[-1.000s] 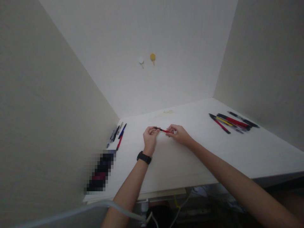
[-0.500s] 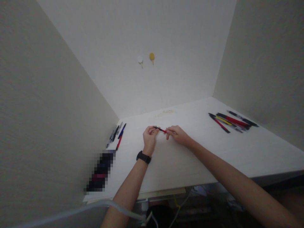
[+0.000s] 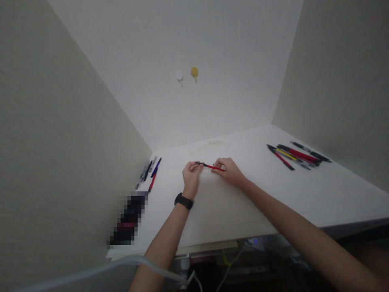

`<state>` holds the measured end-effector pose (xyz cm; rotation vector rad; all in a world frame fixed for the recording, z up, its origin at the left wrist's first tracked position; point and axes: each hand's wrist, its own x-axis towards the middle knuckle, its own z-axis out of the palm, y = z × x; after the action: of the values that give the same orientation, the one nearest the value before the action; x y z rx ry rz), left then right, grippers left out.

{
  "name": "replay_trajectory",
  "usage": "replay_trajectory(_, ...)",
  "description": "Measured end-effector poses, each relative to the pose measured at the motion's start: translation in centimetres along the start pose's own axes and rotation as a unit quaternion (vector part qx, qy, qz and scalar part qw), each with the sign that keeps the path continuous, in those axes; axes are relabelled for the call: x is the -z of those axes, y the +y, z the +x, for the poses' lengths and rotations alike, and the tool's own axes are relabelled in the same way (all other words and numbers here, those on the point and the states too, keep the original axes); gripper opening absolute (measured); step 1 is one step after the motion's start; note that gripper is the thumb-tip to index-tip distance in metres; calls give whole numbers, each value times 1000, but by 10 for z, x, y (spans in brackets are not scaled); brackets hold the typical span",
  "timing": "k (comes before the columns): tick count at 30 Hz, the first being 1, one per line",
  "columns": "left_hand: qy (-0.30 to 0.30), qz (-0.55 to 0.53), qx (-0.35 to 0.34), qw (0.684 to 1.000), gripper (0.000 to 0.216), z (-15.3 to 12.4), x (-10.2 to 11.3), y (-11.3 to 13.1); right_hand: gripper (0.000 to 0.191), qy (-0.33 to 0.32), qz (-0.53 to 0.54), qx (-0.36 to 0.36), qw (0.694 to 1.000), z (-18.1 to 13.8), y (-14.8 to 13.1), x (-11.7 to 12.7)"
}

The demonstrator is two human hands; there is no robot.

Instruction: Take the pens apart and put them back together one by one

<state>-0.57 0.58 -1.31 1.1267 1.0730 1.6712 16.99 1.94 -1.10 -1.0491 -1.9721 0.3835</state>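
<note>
Above the middle of the white desk, a red and black pen (image 3: 209, 166) lies sideways between my two hands. My left hand (image 3: 191, 174) pinches its black end, and a dark tip pokes out past the fingers. A black watch is on that wrist. At the red end, my right hand (image 3: 229, 170) is closed with thumb and fingers against the barrel. A tiny thin bit sticks up by the right fingertips, too small to make out.
Several pens (image 3: 281, 156), black, red and yellow, lie at the desk's right. More pens (image 3: 154, 170) line the left wall, with a pixelated dark patch (image 3: 129, 219) nearer me. Two hooks (image 3: 194, 72) are on the back wall. A pale cable (image 3: 121, 263) crosses the lower left.
My right hand has shifted slightly right along the pen, so more of its red barrel shows. My left hand stays almost where it was.
</note>
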Motion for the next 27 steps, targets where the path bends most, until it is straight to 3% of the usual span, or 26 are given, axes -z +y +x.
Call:
replay_trajectory(4,-8,3,-7,1000,26,0,0,0,19,-14,8,9,1000,0,-2,1)
replay_trajectory(15,-44,3,-25,999,27,0,1,2,45,-97,58,52,992,2,-3,3)
replay_trajectory(18,-24,-5,-27,999,26,0,1,2,44,-76,44,38,995,1,-3,4)
replay_trajectory(22,17,-14,-12,1000,26,1,1,1,26,-19,10,6,1000,1,-2,3)
replay_trajectory(27,34,-19,-4,999,29,2,1,-1,28,8,-52,32,998,-1,-2,2)
